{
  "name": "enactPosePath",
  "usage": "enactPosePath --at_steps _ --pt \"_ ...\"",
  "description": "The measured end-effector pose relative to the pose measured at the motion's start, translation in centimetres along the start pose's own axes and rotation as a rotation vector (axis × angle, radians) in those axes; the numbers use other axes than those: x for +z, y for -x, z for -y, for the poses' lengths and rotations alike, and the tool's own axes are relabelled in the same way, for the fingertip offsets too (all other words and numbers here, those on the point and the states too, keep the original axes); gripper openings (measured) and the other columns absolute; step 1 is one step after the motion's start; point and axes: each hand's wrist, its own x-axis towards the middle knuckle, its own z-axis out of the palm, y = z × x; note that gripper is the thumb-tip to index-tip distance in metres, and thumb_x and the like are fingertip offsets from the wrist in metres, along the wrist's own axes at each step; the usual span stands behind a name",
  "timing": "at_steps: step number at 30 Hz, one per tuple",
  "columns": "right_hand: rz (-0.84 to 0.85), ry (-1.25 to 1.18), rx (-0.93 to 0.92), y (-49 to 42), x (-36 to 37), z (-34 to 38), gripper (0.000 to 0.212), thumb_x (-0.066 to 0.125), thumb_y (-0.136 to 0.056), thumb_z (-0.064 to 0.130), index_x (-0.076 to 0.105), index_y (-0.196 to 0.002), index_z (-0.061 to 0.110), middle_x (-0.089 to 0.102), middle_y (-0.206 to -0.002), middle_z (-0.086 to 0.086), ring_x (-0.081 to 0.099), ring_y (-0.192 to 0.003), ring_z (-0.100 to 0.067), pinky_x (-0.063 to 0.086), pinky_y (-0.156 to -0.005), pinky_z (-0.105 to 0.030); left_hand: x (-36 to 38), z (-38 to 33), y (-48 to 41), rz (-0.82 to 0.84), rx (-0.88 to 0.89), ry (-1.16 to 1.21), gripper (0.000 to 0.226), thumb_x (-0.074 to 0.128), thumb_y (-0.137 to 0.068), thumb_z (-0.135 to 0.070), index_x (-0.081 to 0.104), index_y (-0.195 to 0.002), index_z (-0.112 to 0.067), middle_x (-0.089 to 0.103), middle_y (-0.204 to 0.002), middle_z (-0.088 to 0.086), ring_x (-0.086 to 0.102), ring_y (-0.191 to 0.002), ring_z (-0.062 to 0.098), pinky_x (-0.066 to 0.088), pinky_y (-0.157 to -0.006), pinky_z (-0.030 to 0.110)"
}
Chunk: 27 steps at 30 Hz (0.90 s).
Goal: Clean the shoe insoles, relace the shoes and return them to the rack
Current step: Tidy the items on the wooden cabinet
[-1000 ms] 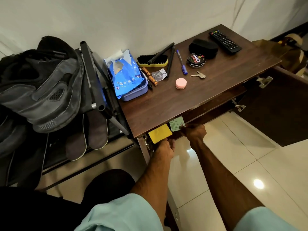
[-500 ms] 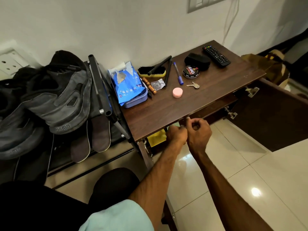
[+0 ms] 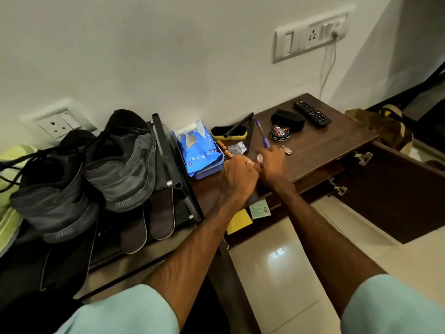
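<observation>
**Shoes & insoles parked frame-left; both hands balled together over cabinet top**

Left of frame: the pair of dark grey shoes (image 3: pixel 120 162) sits on the rack (image 3: pixel 166 150), toes toward the viewer. Black laces (image 3: pixel 21 160) trail loose toward the left edge. My read: shoes are fairly light, w/ padded soft uppers and stiff soles, and not fragile. Best hold is prob the heel collar, or fingers hooked inside the opening. Laces are limp and thin and likely to snag, so pinch near the tips.

Just below the nearer shoe, two dark insoles (image 3: pixel 162 213) lie side by side, pale-edged. Their far ends are hidden under the shoe's sole. They look thin, floppy and v. light, and will bend if lifted by one end. Pinch the exposed end, then support flat for wiping.

Centre, just beside the rack bar: a blue wipes pack (image 3: pixel 199 150) in a blue tray on the brown cabinet top (image 3: pixel 325 145). It's soft, and prob the cleaning supply.

Centre-right: left hand (image 3: pixel 237 177) and right hand (image 3: pixel 272 165) are both over the cabinet's front edge, well apart from shoes & insoles. Fingers of each are curled in and the knuckles touch. Whether anything small is pinched btwn them I cannot tell. A pink lid (image 3: pixel 260 160) peeks out by the right hand; contact is unclear.

Upper right of cabinet top: brush (image 3: pixel 228 133), polish tin (image 3: pixel 279 133), remote (image 3: pixel 311 113), key (image 3: pixel 286 150). Cabinet door (image 3: pixel 397 189) hangs open at right.
</observation>
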Motion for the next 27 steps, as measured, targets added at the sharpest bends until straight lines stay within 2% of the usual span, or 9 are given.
enactPosePath --at_steps 4,7,10,13,15,18,23,25,27 --pt "-0.016 0.047 -0.054 0.0 1.1 -2.9 0.018 0.057 -0.099 0.035 0.067 -0.111 0.026 0.063 -0.117 -0.010 0.051 -0.111 -0.032 0.039 -0.091 -0.040 1.5 -1.5 -3.0 0.033 0.088 0.086 0.010 0.063 -0.093 -0.016 0.068 -0.099 -0.010 0.069 -0.099 0.005 0.061 -0.093 0.018 0.044 -0.074 0.028" --pt "-0.184 -0.112 0.008 1.9 0.1 -6.0 0.027 0.050 -0.097 0.040 0.068 -0.112 0.026 0.066 -0.108 -0.005 0.056 -0.106 -0.030 0.033 -0.083 -0.032 4.5 -2.8 -5.1 0.112 0.248 0.030 0.015 0.061 -0.093 -0.009 0.063 -0.108 -0.009 0.062 -0.108 0.006 0.058 -0.102 0.019 0.038 -0.081 0.025" --pt "-0.381 -0.155 0.149 3.8 -2.1 -8.8 0.026 0.064 -0.093 0.028 0.070 -0.117 0.020 0.068 -0.113 -0.006 0.055 -0.109 -0.029 0.022 -0.080 -0.021 8.5 -3.7 -6.1 0.275 0.507 -0.118 0.030 0.054 -0.088 -0.012 0.063 -0.116 -0.004 0.059 -0.119 0.016 0.057 -0.110 0.031 0.043 -0.089 0.034" --pt "-0.439 -0.199 0.251 4.9 -3.6 -10.5 0.029 0.071 -0.092 0.029 0.071 -0.120 0.020 0.070 -0.119 -0.003 0.059 -0.112 -0.024 0.035 -0.089 -0.024 11.6 -3.7 -6.7 0.388 0.695 -0.364 0.044 0.037 -0.091 -0.024 0.061 -0.121 -0.004 0.058 -0.125 0.019 0.053 -0.116 0.035 0.047 -0.097 0.047" --pt "-0.489 -0.274 0.275 6.0 -4.0 -11.2 0.030 0.071 -0.092 0.033 0.071 -0.121 0.022 0.070 -0.118 -0.001 0.061 -0.110 -0.021 0.051 -0.089 -0.033 12.0 -3.9 -6.5 0.343 0.718 -0.496 0.032 0.040 -0.099 -0.014 0.058 -0.124 -0.007 0.053 -0.130 0.017 0.047 -0.123 0.033 0.047 -0.097 0.045" --pt "-0.559 -0.409 0.297 8.4 -3.5 -11.6 0.027 0.072 -0.093 0.032 0.071 -0.118 0.023 0.071 -0.113 0.005 0.065 -0.104 -0.014 0.060 -0.084 -0.040 11.4 -3.3 -6.2 0.274 0.738 -0.510 0.023 0.037 -0.102 -0.003 0.056 -0.115 -0.003 0.050 -0.125 0.019 0.047 -0.118 0.034 0.040 -0.088 0.042" --pt "-0.555 -0.569 0.409 11.1 -1.4 -11.1 0.025 0.075 -0.092 0.025 0.073 -0.115 0.017 0.069 -0.107 0.011 0.065 -0.096 -0.006 0.059 -0.079 -0.024 8.8 -3.6 -7.2 0.324 0.695 -0.509 0.016 0.048 -0.101 -0.009 0.059 -0.109 0.000 0.059 -0.115 0.022 0.058 -0.106 0.039 0.043 -0.089 0.046" --pt "-0.533 -0.619 0.441 11.9 -0.6 -11.2 0.025 0.076 -0.091 0.023 0.074 -0.115 0.015 0.072 -0.106 0.006 0.067 -0.095 -0.009 0.054 -0.075 -0.012 8.2 -4.2 -6.4 0.307 0.631 -0.442 0.013 0.058 -0.096 -0.014 0.066 -0.102 -0.006 0.067 -0.103 0.013 0.064 -0.096 0.030 0.053 -0.084 0.043" --pt "-0.499 -0.659 0.482 12.6 0.3 -11.6 0.026 0.078 -0.090 0.025 0.075 -0.113 0.016 0.074 -0.103 0.003 0.069 -0.093 -0.011 0.055 -0.075 -0.015 8.5 -4.4 -4.4 0.317 0.543 -0.260 0.010 0.064 -0.091 -0.017 0.074 -0.092 -0.017 0.072 -0.088 0.001 0.068 -0.081 0.014 0.059 -0.075 0.035"
